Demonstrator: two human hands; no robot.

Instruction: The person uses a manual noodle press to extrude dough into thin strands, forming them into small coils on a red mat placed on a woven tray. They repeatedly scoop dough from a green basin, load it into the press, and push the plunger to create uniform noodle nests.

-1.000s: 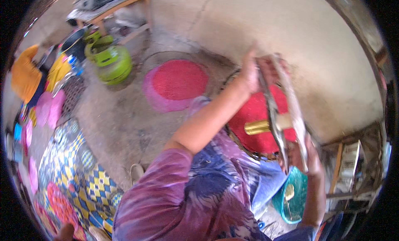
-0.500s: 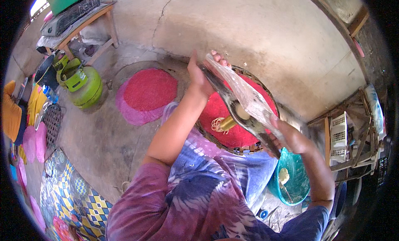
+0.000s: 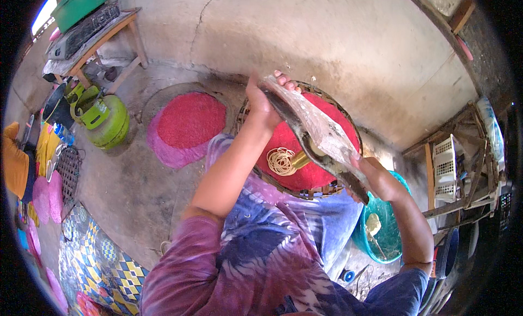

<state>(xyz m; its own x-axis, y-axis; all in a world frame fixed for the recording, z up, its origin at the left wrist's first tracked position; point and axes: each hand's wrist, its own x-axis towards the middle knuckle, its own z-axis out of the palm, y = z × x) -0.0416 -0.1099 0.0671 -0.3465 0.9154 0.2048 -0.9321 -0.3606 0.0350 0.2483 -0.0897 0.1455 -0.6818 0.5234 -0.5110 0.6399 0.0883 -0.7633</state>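
Observation:
My left hand [image 3: 265,99] and my right hand [image 3: 379,181] grip the two ends of a long wooden hand press [image 3: 327,129], with worn pale and dark sides. A brass cylinder [image 3: 300,159] sticks out from its middle, angled down to the left. Thin cream dough strands [image 3: 280,162] lie in a loose coil at the cylinder's mouth. Under them is a red mesh cloth [image 3: 321,178], spread over a round woven basket [image 3: 358,132] in front of my lap. Parts of both hands' fingers are hidden behind the press.
On the floor to the left lies a red round piece [image 3: 190,120] over pink cloth. Green gas cylinders [image 3: 106,122] stand beyond it, near a wooden table [image 3: 128,20]. By my right knee sits a teal basin [image 3: 389,237] holding pale dough [image 3: 373,224]. A wooden rack [image 3: 463,199] stands right.
The coil of dough strands below the cylinder has grown larger and rounder. The two sides of the press look closer together. Both hands keep their grip, and the view has shifted slightly.

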